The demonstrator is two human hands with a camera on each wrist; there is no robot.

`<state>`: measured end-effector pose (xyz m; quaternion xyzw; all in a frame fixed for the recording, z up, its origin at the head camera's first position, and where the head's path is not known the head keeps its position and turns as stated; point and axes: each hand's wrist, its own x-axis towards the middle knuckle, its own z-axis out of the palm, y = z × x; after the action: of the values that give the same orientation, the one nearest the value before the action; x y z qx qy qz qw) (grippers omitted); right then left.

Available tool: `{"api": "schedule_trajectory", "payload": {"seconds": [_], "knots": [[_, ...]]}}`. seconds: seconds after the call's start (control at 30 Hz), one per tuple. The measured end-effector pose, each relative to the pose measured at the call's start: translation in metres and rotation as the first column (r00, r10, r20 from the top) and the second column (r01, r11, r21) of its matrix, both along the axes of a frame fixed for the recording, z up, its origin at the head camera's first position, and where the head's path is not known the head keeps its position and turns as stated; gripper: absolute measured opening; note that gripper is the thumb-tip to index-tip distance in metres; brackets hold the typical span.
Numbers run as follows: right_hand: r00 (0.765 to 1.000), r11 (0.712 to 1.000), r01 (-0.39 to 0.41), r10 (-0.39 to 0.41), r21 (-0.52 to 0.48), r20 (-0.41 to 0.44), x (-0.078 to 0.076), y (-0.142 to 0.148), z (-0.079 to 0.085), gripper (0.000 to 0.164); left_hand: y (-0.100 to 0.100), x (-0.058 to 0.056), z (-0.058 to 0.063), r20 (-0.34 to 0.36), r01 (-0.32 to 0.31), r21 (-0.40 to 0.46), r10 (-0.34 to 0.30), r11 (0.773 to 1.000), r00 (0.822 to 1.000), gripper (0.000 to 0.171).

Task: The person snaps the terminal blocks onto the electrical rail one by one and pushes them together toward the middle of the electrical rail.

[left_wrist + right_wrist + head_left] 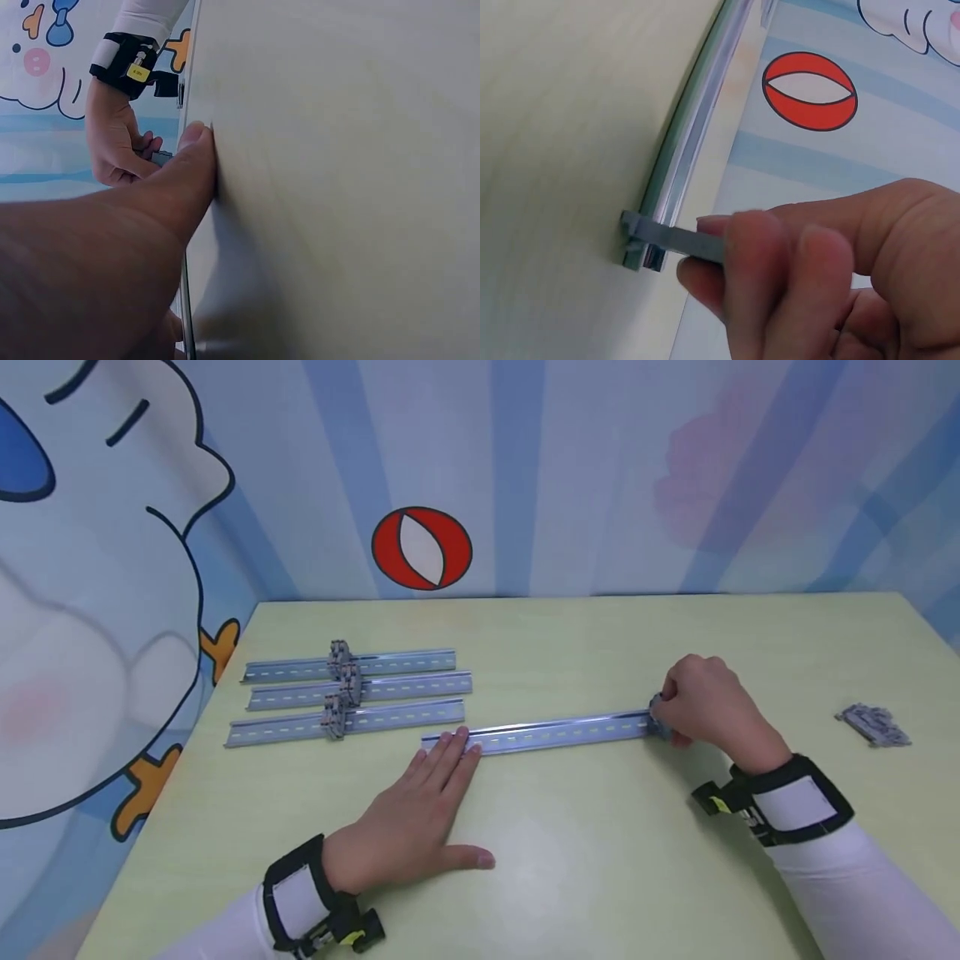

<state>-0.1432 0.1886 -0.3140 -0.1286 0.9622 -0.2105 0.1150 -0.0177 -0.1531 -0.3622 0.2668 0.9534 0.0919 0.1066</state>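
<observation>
A slotted metal DIN rail [562, 734] lies across the middle of the table. My left hand [411, 817] rests flat with its straight fingertips on the rail's left end, thumb spread out to the side. At the other end my right hand [708, 708] pinches a small grey rail clip [681, 241] between thumb and fingers. In the right wrist view the clip sits across the rail's end, touching it or very near; how far it is seated I cannot tell. The left wrist view shows mostly my left thumb [196, 154].
Three more rails, a top rail [405, 661], a middle rail [412, 684] and a lower rail [405, 716], lie at the back left, each with grey clips near its middle. A small pile of grey clips [876, 725] is at the right. A patterned wall [555, 485] stands behind the table.
</observation>
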Motion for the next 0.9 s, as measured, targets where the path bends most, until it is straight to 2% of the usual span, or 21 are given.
{"api": "schedule_trajectory", "payload": {"seconds": [0.13,0.23,0.37,0.5,0.63,0.77,0.9], "knots": [[1.000,1.000,-0.001,0.002,0.026,-0.017,-0.011,-0.010,0.007,0.031,-0.004,-0.002,0.004,-0.029,-0.002,0.004,0.002,1.000,1.000,0.115],[1.000,0.999,0.008,-0.008,0.043,0.003,-0.014,-0.013,0.008,0.027,-0.005,-0.003,0.005,-0.037,-0.001,0.017,0.002,1.000,0.999,0.115],[0.999,0.995,0.027,-0.032,0.099,0.041,-0.008,-0.010,0.005,0.028,-0.003,-0.001,0.002,-0.008,0.007,0.024,-0.007,1.000,1.000,0.115],[1.000,0.988,0.025,-0.027,0.150,0.016,0.000,-0.005,0.003,0.024,0.000,0.000,-0.003,0.000,0.011,0.008,-0.011,1.000,1.000,0.115],[1.000,0.994,0.001,-0.001,0.107,0.001,0.001,-0.002,0.006,0.018,0.001,0.001,-0.005,0.003,0.008,0.007,-0.008,1.000,1.000,0.115],[0.998,0.999,0.009,-0.012,0.048,0.062,-0.001,0.000,0.010,0.022,0.000,0.003,-0.005,-0.004,0.012,-0.002,-0.012,1.000,1.000,0.115],[0.996,0.999,0.032,-0.032,0.002,0.081,-0.005,0.000,0.011,0.023,-0.003,0.001,-0.004,-0.033,0.014,-0.009,-0.014,1.000,0.999,0.115]]}}
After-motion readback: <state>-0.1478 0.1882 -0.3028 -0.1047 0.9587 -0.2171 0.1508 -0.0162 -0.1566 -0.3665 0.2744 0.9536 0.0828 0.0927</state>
